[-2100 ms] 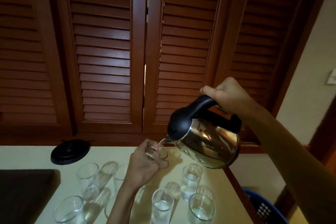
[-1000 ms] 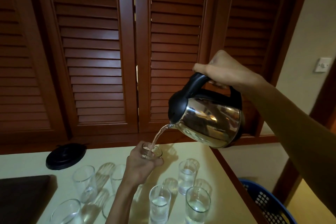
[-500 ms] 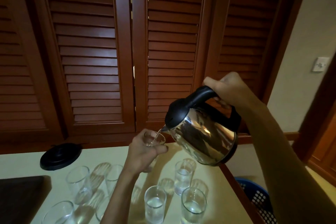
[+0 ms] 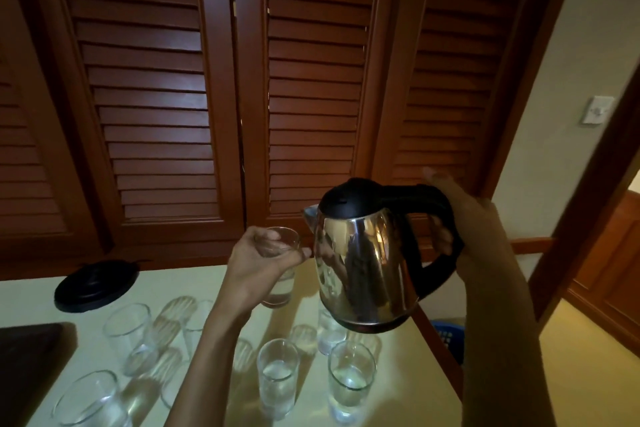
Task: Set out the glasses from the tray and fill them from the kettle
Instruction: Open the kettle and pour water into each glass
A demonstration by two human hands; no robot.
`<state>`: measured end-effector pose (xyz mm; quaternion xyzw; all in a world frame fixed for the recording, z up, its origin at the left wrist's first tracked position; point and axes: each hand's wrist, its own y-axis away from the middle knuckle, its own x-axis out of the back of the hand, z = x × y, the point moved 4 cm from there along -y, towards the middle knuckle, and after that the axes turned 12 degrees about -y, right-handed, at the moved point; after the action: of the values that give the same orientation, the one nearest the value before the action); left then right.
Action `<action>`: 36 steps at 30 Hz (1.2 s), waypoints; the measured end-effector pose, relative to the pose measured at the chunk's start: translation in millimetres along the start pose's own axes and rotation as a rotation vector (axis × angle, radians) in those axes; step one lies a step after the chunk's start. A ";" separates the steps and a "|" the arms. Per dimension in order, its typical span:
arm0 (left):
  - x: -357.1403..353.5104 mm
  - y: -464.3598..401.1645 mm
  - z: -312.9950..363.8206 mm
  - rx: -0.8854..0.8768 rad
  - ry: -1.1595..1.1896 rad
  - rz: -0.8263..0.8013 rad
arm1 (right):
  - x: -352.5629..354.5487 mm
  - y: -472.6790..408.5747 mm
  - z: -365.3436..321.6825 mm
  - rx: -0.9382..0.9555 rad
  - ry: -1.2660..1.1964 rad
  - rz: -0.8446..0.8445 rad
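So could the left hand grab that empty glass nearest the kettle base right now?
Probably not yet: the left hand is wrapped around a filled glass, though the empty glass stands unobstructed.

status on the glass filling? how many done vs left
Done: three glasses standing on the table hold water, at and. In hand: the left hand holds a fourth glass with water in it; the right hand holds the kettle upright, no stream showing. Left: at least two glasses look empty, at and; one behind the forearm is unclear.
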<state>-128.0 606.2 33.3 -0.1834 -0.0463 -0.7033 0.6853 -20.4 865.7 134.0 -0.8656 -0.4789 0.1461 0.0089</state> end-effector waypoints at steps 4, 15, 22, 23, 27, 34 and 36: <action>-7.1 5.7 -20.8 0.009 -0.104 -0.008 | 0.6 8.0 8.0 -0.006 -0.051 -0.002; -11.7 4.8 -45.1 0.011 -0.418 0.067 | -9.7 25.9 19.8 0.007 -0.147 -0.021; -18.1 3.7 -63.2 0.100 -0.442 0.050 | -5.4 31.7 20.9 -0.007 -0.112 -0.005; -19.9 3.5 -64.1 0.112 -0.462 0.031 | -4.0 31.7 20.6 -0.005 -0.116 -0.006; -24.4 6.4 -67.0 0.109 -0.555 -0.027 | -1.7 30.8 21.6 -0.008 -0.112 -0.015; -25.6 16.1 -67.3 0.150 -0.626 -0.059 | 2.5 27.7 22.0 -0.018 -0.080 0.004; -25.2 14.8 -69.5 0.168 -0.646 -0.076 | 3.6 26.8 23.0 -0.032 -0.084 0.011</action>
<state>-127.2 607.2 -42.0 -0.3378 -0.3255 -0.6277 0.6213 -2.4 851.3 107.0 -0.8614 -0.4764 0.1745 -0.0257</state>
